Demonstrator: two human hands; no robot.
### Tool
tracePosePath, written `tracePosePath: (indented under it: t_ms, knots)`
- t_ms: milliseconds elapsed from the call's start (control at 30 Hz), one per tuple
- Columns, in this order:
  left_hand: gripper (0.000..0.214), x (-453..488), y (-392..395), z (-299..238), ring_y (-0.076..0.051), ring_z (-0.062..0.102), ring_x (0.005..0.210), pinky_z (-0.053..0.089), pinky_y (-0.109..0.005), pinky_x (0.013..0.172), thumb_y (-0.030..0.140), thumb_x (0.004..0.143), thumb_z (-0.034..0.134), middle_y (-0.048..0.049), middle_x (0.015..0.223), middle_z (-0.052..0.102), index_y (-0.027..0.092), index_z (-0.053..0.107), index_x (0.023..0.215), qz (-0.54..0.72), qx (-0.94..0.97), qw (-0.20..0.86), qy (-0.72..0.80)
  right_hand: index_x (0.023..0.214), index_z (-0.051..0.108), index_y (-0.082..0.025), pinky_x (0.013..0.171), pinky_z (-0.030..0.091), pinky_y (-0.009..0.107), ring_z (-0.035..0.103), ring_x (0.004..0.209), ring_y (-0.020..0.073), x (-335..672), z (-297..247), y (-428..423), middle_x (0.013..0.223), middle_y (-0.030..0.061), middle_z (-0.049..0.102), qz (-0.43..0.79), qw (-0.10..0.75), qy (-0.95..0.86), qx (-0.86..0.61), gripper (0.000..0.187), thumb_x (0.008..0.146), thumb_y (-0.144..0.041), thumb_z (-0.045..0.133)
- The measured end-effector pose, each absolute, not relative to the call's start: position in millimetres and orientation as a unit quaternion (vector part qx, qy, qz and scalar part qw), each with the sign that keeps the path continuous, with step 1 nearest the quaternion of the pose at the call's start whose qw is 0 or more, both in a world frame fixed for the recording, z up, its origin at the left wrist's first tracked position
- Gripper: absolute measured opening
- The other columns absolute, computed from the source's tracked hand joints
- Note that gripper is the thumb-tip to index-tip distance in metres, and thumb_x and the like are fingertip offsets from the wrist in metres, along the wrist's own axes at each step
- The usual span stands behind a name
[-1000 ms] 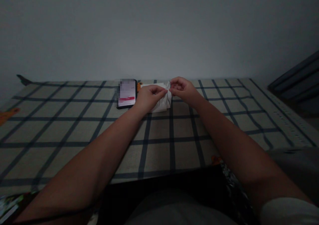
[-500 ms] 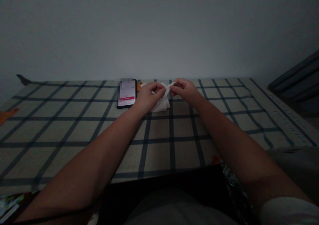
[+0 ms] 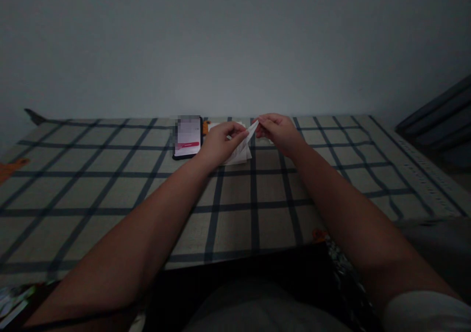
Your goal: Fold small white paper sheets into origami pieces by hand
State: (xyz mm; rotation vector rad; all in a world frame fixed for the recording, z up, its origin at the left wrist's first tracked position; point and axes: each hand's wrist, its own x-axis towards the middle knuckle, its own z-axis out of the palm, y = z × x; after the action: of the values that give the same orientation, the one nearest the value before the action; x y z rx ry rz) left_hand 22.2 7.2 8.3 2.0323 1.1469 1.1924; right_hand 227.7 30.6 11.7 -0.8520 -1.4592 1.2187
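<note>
Both my arms reach across a checked tablecloth (image 3: 110, 185) toward the far edge by the wall. My left hand (image 3: 219, 143) and my right hand (image 3: 278, 132) each pinch a white sheet of paper (image 3: 249, 135) between them, its upper corner lifted off the cloth. The rest of the white paper (image 3: 240, 154) lies on the cloth under my hands. The room is dim and the paper's folds are hard to make out.
A phone (image 3: 188, 137) with a lit screen lies just left of my left hand. A small orange thing (image 3: 205, 126) peeks out behind the paper. Another orange scrap (image 3: 9, 168) sits at the far left edge. Dark furniture (image 3: 437, 121) stands at the right.
The paper has been drawn out from a bunched shape into a stretched strip between my hands. My right hand has shifted slightly right and up; my left has stayed near the phone.
</note>
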Motion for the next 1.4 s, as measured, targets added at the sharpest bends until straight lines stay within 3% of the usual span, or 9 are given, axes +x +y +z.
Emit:
tracePosePath:
  t_ms: [233, 400, 567, 700, 933, 1200, 1400]
  knots:
    - [0.029, 23.5, 7.0, 6.8, -0.017, 0.062, 0.071, 0.047, -0.03, 0.067, 0.048, 0.084, 0.075, -0.0047, 0.079, 0.074, 0.02, 0.077, 0.086, 0.472, 0.702, 0.294, 0.445, 0.108, 0.058, -0.025, 0.067, 0.055, 0.025, 0.065, 0.069, 0.0121, 224.5, 8.9, 29.0, 0.072, -0.0069, 0.065, 0.512, 0.475, -0.629, -0.34, 0.065, 0.063, -0.052, 0.096]
    - [0.032, 27.8, 5.5, 8.3, -0.014, 0.063, 0.065, 0.054, -0.029, 0.064, 0.049, 0.078, 0.081, -0.0039, 0.078, 0.073, 0.018, 0.076, 0.086, 0.495, 0.617, 0.429, 0.436, 0.106, 0.05, -0.027, 0.069, 0.054, 0.025, 0.065, 0.07, 0.0115, 225.4, 7.9, 29.5, 0.075, -0.0076, 0.065, 0.516, 0.481, -0.63, -0.323, 0.061, 0.066, -0.047, 0.092]
    - [0.032, 30.6, 5.4, 7.7, -0.013, 0.064, 0.071, 0.058, -0.027, 0.07, 0.047, 0.074, 0.085, -0.0026, 0.08, 0.071, 0.018, 0.072, 0.082, 0.487, 0.561, 0.525, 0.415, 0.092, 0.046, -0.026, 0.069, 0.054, 0.025, 0.064, 0.07, 0.011, 224.3, 8.0, 29.5, 0.073, -0.0073, 0.063, 0.515, 0.492, -0.628, -0.313, 0.055, 0.068, -0.048, 0.091]
    - [0.032, 30.2, 6.9, 4.2, -0.015, 0.064, 0.077, 0.057, -0.028, 0.071, 0.048, 0.076, 0.083, -0.0033, 0.087, 0.073, 0.019, 0.073, 0.086, 0.509, 0.589, 0.476, 0.41, 0.091, 0.054, -0.025, 0.07, 0.055, 0.027, 0.062, 0.069, 0.012, 222.6, 8.6, 29.2, 0.069, -0.0073, 0.063, 0.506, 0.494, -0.62, -0.34, 0.053, 0.065, -0.048, 0.093]
    - [0.019, 26.3, 9.1, 3.8, -0.021, 0.067, 0.101, 0.056, -0.029, 0.079, 0.039, 0.088, 0.073, -0.0081, 0.103, 0.075, 0.02, 0.073, 0.088, 0.507, 0.716, 0.261, 0.404, 0.086, 0.065, -0.02, 0.075, 0.058, 0.03, 0.064, 0.077, 0.014, 226.0, 9.2, 28.3, 0.081, -0.0003, 0.066, 0.51, 0.465, -0.637, -0.344, 0.047, 0.066, -0.05, 0.094]
    - [0.013, 26.1, 3.8, 6.9, -0.019, 0.069, 0.095, 0.058, -0.03, 0.082, 0.032, 0.089, 0.072, -0.0072, 0.1, 0.077, 0.019, 0.075, 0.091, 0.501, 0.721, 0.249, 0.408, 0.078, 0.065, -0.02, 0.074, 0.055, 0.029, 0.061, 0.076, 0.0135, 227.4, 10.1, 28.2, 0.079, -0.001, 0.066, 0.49, 0.48, -0.644, -0.34, 0.049, 0.059, -0.053, 0.097]
    - [0.013, 26.1, 4.9, 8.4, -0.02, 0.07, 0.095, 0.058, -0.031, 0.083, 0.032, 0.09, 0.072, -0.0065, 0.1, 0.078, 0.02, 0.075, 0.092, 0.492, 0.721, 0.246, 0.421, 0.079, 0.064, -0.02, 0.074, 0.055, 0.03, 0.061, 0.078, 0.0144, 227.5, 9.0, 27.8, 0.08, -0.0002, 0.066, 0.482, 0.472, -0.653, -0.343, 0.045, 0.063, -0.048, 0.096]
